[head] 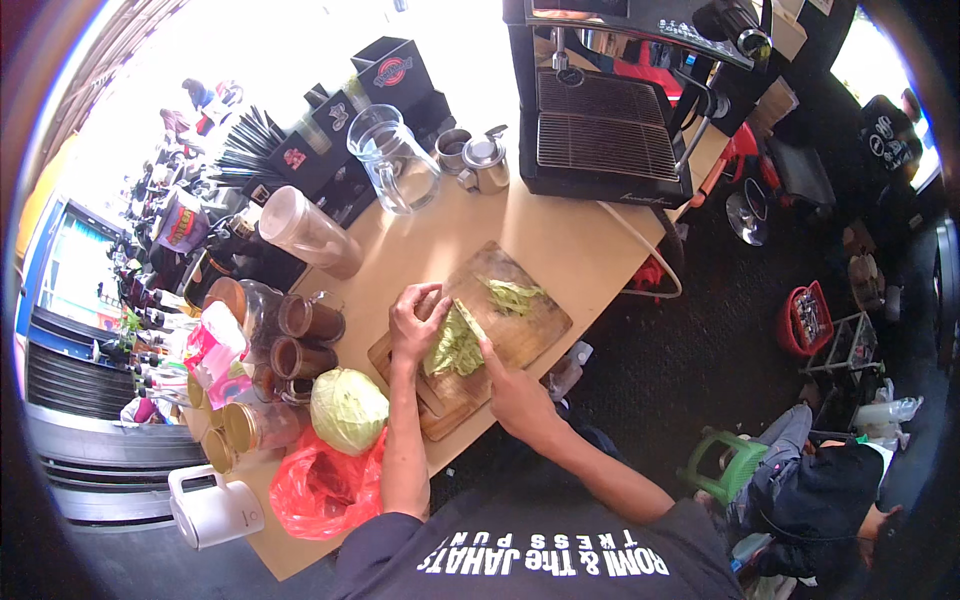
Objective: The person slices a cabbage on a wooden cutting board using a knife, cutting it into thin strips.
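My right hand [521, 401] grips a knife [469, 319], its index finger stretched along the blade. Bits of pale green cling to the blade, which stands against a piece of cut cabbage [454, 351]. From the other side, my left hand [417, 321] holds that cabbage, its fingertips close to the knife's tip. Under both hands lies a worn wooden cutting board [536, 341]. Shredded cabbage [512, 297] forms a small heap on its far right part. A whole-looking round cabbage [349, 410] rests left of the board, beside my left forearm, on a red plastic bag [326, 487].
An espresso machine [600, 135] stands at the back right of the table [592, 289]. Behind the board are a glass pitcher [397, 169] and a metal pot [485, 161]. Brown-filled glass mugs [311, 319], jars [262, 426] and a white kettle [217, 506] line the left. A person [810, 487] sits at right.
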Demonstrator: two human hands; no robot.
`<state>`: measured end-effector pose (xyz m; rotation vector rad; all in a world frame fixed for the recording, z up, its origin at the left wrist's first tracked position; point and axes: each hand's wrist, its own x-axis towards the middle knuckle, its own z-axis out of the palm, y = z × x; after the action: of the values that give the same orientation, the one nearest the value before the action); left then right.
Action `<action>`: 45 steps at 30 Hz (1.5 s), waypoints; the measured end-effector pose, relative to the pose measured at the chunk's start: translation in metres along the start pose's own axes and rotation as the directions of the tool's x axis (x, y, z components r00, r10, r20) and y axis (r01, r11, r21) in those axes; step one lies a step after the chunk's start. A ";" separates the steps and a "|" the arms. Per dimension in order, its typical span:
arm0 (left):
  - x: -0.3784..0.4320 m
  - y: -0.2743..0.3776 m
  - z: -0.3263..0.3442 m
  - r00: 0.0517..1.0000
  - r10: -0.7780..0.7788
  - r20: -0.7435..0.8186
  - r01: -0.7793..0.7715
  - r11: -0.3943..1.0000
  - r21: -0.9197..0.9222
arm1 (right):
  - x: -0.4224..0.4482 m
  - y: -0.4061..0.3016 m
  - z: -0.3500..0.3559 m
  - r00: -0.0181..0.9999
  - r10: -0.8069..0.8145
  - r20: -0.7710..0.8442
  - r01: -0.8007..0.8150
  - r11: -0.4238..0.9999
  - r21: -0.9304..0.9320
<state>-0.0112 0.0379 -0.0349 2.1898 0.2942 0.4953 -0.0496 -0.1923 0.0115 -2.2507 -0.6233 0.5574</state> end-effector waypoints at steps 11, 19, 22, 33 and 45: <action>-0.003 -0.003 0.003 1.000 0.001 -0.010 -0.001 1.000 0.016 | -0.016 -0.004 -0.010 0.994 0.074 0.079 -0.068 0.994 -0.081; -0.002 0.000 0.003 0.999 -0.044 0.014 0.044 0.999 -0.019 | -0.001 0.007 0.001 0.998 0.022 0.050 -0.020 0.999 -0.038; -0.003 -0.005 0.001 0.999 -0.042 0.018 0.042 0.999 0.010 | -0.010 0.001 -0.006 1.000 -0.010 0.024 0.010 1.000 -0.006; -0.003 -0.007 0.009 0.998 -0.032 -0.055 0.027 0.996 -0.089 | -0.001 0.009 0.006 1.000 -0.007 -0.005 0.007 1.000 -0.020; -0.005 -0.007 0.008 0.999 -0.035 -0.036 0.033 0.998 -0.055 | 0.002 0.009 0.005 0.999 -0.017 -0.027 0.016 1.000 -0.012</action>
<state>-0.0118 0.0349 -0.0464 2.1213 0.3336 0.5199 -0.0487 -0.1938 0.0011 -2.2580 -0.6323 0.5155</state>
